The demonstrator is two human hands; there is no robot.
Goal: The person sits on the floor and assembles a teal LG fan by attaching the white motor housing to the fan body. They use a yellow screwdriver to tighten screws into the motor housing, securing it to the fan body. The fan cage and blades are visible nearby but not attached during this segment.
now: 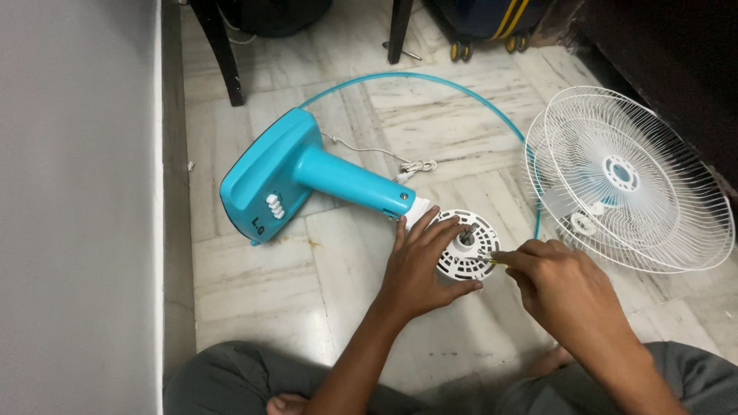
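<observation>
- Nearest: person seated on the pale marble tile floor [254, 307], grey-trousered knees at the bottom edge, both forearms reaching forward.
- Left hand [419, 265]: spread open, fingers splayed, palm pressed flat on the left rim of the round white perforated plastic motor housing [469, 246]; it steadies, not clasps.
- Right hand [557, 284]: fingers pinched closed around a thin tool with a yellowish shaft [484, 260]; the tip points left onto the housing face, near the centre hub. Tool handle hidden inside the hand; kind of tool cannot be told.
- The motor housing sits at the end of the turquoise plastic fan neck [350, 183]; the fan lies tipped over on the floor, with the housing face turned up toward the camera.
- Neck joins the turquoise rounded fan base [261, 184], further left, with white push-buttons [274, 206] on its upper face.
- Thin white cord with bundled end [415, 166] lies on the floor just behind the neck.
- Right of the hands, close to the right hand but apart from it: two white wire fan guards [626, 177], stacked loosely, one leaning on the other.
- A thin turquoise ring band [430, 78] arcs over the floor from behind the base to the guards, partly hidden by them.
- Left edge: plain grey wall [77, 207].
- Farthest: dark furniture legs [223, 54], and wheeled dark luggage with yellow stripes [484, 23].
</observation>
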